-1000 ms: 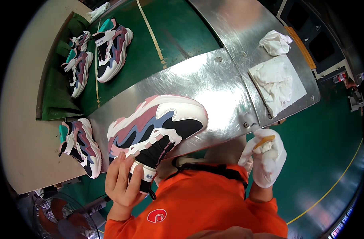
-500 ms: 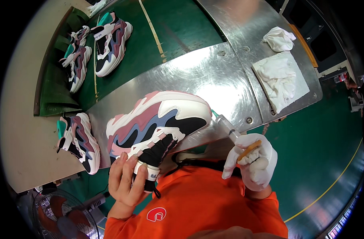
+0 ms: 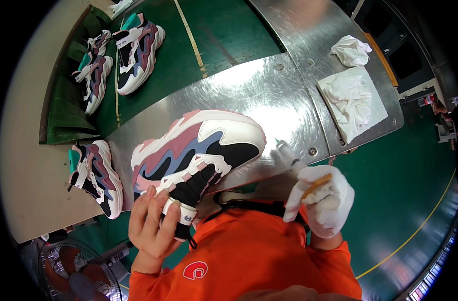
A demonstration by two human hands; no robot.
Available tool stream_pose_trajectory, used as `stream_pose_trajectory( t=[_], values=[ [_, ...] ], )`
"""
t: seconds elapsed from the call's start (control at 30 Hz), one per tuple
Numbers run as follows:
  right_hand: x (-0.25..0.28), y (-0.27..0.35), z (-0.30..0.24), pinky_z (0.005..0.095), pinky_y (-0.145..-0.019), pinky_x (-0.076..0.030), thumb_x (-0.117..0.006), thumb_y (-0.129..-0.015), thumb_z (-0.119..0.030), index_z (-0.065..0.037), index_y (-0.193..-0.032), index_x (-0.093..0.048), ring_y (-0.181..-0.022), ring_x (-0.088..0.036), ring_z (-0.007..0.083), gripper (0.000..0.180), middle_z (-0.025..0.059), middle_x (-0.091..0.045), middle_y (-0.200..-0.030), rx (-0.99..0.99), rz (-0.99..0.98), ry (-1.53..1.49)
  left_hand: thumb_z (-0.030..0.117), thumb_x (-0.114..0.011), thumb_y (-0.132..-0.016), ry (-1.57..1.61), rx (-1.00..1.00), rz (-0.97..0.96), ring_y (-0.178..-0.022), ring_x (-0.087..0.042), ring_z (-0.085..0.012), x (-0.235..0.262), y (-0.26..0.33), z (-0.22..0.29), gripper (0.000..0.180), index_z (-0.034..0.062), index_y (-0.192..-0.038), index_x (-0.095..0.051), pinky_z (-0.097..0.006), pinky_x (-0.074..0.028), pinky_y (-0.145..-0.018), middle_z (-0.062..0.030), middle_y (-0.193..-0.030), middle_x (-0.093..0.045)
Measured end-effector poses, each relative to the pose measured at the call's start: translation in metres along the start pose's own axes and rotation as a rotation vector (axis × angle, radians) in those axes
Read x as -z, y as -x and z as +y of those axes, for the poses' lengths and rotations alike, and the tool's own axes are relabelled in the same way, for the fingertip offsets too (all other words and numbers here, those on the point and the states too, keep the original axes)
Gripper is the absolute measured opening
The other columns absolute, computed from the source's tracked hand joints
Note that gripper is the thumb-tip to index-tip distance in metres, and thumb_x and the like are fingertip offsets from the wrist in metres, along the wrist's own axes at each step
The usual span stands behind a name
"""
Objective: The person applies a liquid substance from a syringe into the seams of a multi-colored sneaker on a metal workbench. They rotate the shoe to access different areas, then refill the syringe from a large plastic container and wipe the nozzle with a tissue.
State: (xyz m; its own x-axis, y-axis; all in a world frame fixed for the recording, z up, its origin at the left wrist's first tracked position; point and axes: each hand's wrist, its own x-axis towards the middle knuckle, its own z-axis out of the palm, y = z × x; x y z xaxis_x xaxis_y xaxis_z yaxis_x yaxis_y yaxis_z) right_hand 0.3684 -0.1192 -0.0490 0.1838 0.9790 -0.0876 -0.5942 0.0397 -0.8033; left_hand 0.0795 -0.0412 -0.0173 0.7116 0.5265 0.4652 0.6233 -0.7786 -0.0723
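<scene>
The bare left hand [image 3: 151,228] grips the collar [image 3: 187,214] of a chunky white, pink, blue and black sneaker [image 3: 196,148], which extends forward and rightward from it. The white-gloved right hand [image 3: 328,203] holds a clear, green-tipped syringe [image 3: 287,152] near the toe [image 3: 250,133].

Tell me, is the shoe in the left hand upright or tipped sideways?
Tipped sideways: the shoe has its side panels facing up and its sole edge on the far side.

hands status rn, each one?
Left hand: bare, closed on the ankle end of the multicoloured sneaker.
Right hand: white-gloved, closed, holding a clear, green-tipped syringe and an orange-brown strip.
</scene>
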Motion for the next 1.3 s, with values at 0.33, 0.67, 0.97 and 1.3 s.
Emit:
stream_pose_trajectory(
  t=[0.33,0.67,0.97,1.3],
  values=[
    [0.042,-0.016,-0.015,0.0242,-0.051,-0.049,-0.072,-0.073,-0.024,0.011,-0.112,-0.051,-0.057,-0.061,0.0200,0.056,0.0172,-0.062,-0.074,0.158,0.373,0.269,0.030,-0.083,-0.059,0.286,-0.018,-0.082,-0.081,-0.063,-0.0340,0.011,-0.057,-0.051,0.052,0.0017,-0.099,-0.066,-0.037,-0.052,-0.072,-0.0158,-0.099,-0.068],
    [0.036,-0.027,0.007,0.0313,-0.054,-0.053,-0.061,-0.055,-0.007,0.018,-0.107,-0.050,-0.054,-0.062,0.0263,0.059,0.0209,-0.061,-0.068,0.135,-0.144,-0.164,0.032,-0.083,-0.058,0.286,-0.015,-0.104,-0.084,-0.064,-0.0335,0.009,-0.060,-0.050,0.053,0.0014,-0.097,-0.065,-0.037,-0.052,-0.074,-0.0166,-0.098,-0.068],
    [0.032,-0.030,0.007,0.0283,-0.053,-0.051,-0.056,-0.047,0.001,0.017,-0.103,-0.054,-0.055,-0.061,0.0247,0.058,0.0199,-0.061,-0.067,0.087,-0.146,-0.078,0.029,-0.083,-0.056,0.287,-0.014,-0.086,-0.083,-0.064,-0.0334,0.007,-0.060,-0.050,0.053,0.0014,-0.098,-0.065,-0.037,-0.052,-0.074,-0.0152,-0.096,-0.068],
    [0.025,-0.026,-0.007,0.0281,-0.053,-0.051,-0.054,-0.046,0.006,0.014,-0.102,-0.058,-0.057,-0.062,0.0232,0.057,0.0200,-0.063,-0.070,-0.088,-0.020,0.054,0.028,-0.084,-0.055,0.297,-0.007,-0.064,-0.081,-0.064,-0.0328,0.006,-0.063,-0.047,0.054,0.0011,-0.098,-0.066,-0.036,-0.052,-0.073,-0.0150,-0.095,-0.068]
  ],
)
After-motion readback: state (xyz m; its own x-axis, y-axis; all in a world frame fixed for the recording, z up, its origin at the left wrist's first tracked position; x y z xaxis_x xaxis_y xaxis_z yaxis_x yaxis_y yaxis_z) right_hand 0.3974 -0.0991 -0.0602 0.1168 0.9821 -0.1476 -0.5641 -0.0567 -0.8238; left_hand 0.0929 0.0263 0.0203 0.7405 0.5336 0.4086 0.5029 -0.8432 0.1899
